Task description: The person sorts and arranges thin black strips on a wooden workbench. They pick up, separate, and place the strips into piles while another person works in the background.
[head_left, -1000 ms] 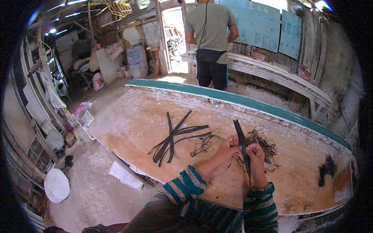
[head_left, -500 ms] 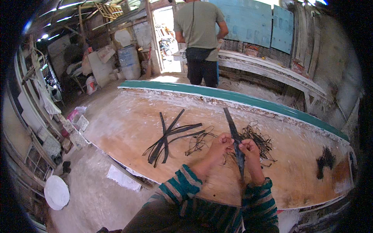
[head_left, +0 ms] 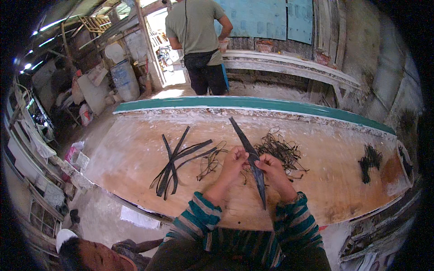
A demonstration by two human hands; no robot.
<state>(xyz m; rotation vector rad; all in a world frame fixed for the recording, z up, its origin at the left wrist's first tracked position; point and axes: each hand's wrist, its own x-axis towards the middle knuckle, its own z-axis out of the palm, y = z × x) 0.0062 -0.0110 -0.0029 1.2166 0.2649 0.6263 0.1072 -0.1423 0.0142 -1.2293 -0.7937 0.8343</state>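
Since a moment ago, both hands have stayed pinched on the long dark strip while my head has tipped, so the plank now sits lower and larger in view.

Head view: my left hand (head_left: pixel 233 160) and right hand (head_left: pixel 270 165) are close together, almost touching, each clamped with fingertips on the long dark strip (head_left: pixel 247 156). It runs slantwise between them, its far tip pointing away over the worktop (head_left: pixel 135 149), its near end reaching toward my striped sleeves. It looks as if I am splitting or peeling a thin strand off this strip; the next move, I judge, calls for a steady pull apart with an even grip so the strand does not snap.

To my left lies a crossed bundle of dark strips (head_left: pixel 174 162), flat on the wood. Just beside my left hand is a small loose tangle of thin strands (head_left: pixel 209 162). Beyond my right hand sits a bigger tangle of fine dark strands (head_left: pixel 280 149). Far right, near the worktop's end, lies a small dark tuft (head_left: pixel 370 161).

Containers: a pale blue barrel (head_left: pixel 123 81) stands by the doorway at back left; I cannot tell what it holds. A person in an olive shirt (head_left: pixel 199 40) stands behind the worktop, facing away.
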